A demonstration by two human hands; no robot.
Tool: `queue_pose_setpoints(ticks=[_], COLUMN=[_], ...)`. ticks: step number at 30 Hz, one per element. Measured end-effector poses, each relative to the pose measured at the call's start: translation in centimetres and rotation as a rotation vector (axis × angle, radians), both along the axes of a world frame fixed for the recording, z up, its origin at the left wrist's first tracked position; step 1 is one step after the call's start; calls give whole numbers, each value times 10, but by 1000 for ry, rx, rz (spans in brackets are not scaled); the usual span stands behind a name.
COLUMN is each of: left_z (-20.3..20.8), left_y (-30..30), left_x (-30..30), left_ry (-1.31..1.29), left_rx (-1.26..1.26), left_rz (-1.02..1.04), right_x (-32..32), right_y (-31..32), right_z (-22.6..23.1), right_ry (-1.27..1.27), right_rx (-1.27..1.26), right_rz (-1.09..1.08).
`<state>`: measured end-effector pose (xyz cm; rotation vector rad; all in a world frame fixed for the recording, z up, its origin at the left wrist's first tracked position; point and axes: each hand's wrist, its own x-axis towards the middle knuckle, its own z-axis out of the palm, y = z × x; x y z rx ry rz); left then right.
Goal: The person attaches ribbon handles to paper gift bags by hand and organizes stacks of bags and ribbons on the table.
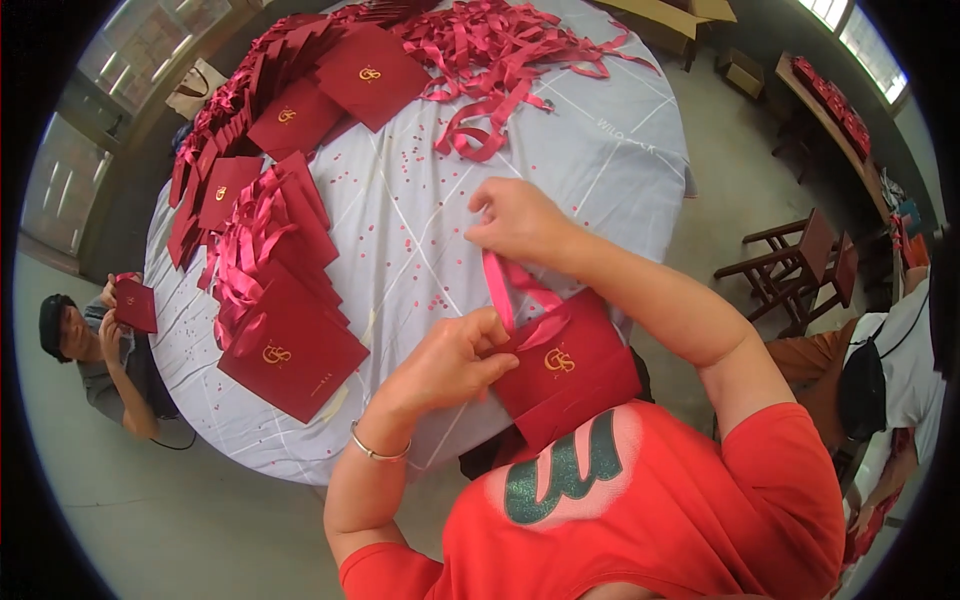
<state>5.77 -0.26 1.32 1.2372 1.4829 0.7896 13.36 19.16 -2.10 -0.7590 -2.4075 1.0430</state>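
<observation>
A dark red gift bag [592, 358] with a gold emblem lies in front of me at the table's near edge, against my red shirt. A pink ribbon [500, 290] loops up from its top edge. My left hand [455, 365], a bangle on its wrist, is closed on the ribbon's lower part beside the bag's upper left corner. Above the loop, my right hand [525, 222] has its fingers curled together. The ribbon reaches up to that hand's underside, but its fingertips are partly hidden, so what they pinch does not show.
The round table has a pale cloth [400, 270] strewn with small red specks. Stacked red bags [300, 350] with ribbons line its left side; loose ribbons [490, 50] are heaped at the back. A seated person [95, 340] holds a bag at left. Wooden stools [790, 260] stand right.
</observation>
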Motion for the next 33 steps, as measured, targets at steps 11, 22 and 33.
queue_pose_setpoints(ticks=[11, 22, 33], left_z=[9, -5, -13], left_y=[0, 4, 3], left_x=[1, -7, -5], left_ry=[27, 172, 293], left_rx=[-140, 48, 250], left_rz=[174, 266, 154], right_x=[120, 136, 63], right_y=[-4, -33, -21], right_z=[11, 26, 7], right_ry=[48, -9, -140], right_rx=[-412, -84, 205], right_rz=[25, -22, 69])
